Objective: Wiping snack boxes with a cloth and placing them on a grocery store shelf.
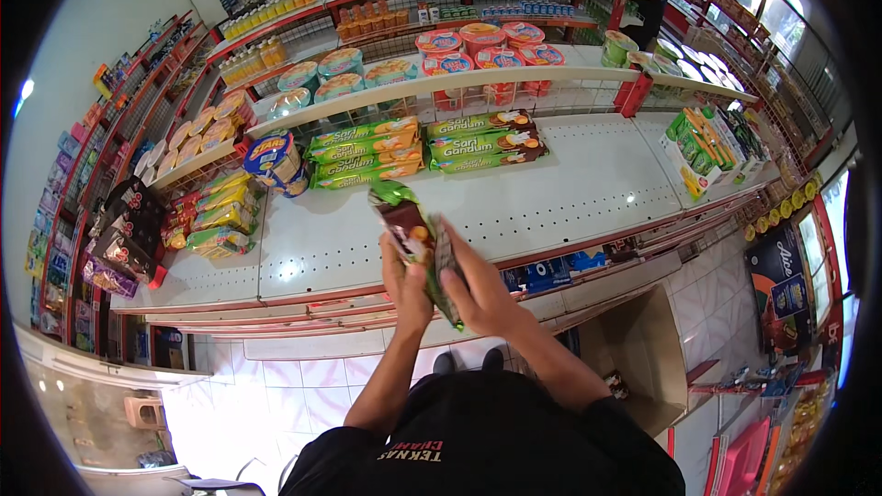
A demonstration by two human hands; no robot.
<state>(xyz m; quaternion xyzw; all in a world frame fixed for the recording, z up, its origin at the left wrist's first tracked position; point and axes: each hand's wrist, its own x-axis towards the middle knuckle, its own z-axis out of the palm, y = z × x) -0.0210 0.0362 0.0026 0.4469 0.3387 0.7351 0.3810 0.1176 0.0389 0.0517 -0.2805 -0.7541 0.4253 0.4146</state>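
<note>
In front of my body, above the front edge of the white perforated metal shelf (pixel 468 207), both hands hold green-and-brown biscuit packs (pixel 408 224). There appear to be two packs side by side, though the fingers cover part of them. My left hand (pixel 406 286) grips them from the left. Against their right side, my right hand (pixel 482 282) presses with bent fingers. Beyond them lie two stacks of green biscuit packs: one with orange ends (pixel 365 151), one with brown ends (pixel 486 141). A blue-and-yellow cup (pixel 272 158) stands left of the stacks.
Yellow-green snack packs (pixel 224 213) and black boxes (pixel 127 220) occupy the shelf's left end. Display boxes (pixel 710 145) stand at the right. Pink noodle cups (pixel 448 62) line the shelf behind. An open cardboard box (pixel 634 351) is on the floor at my right. A person (pixel 648 0) stands far back.
</note>
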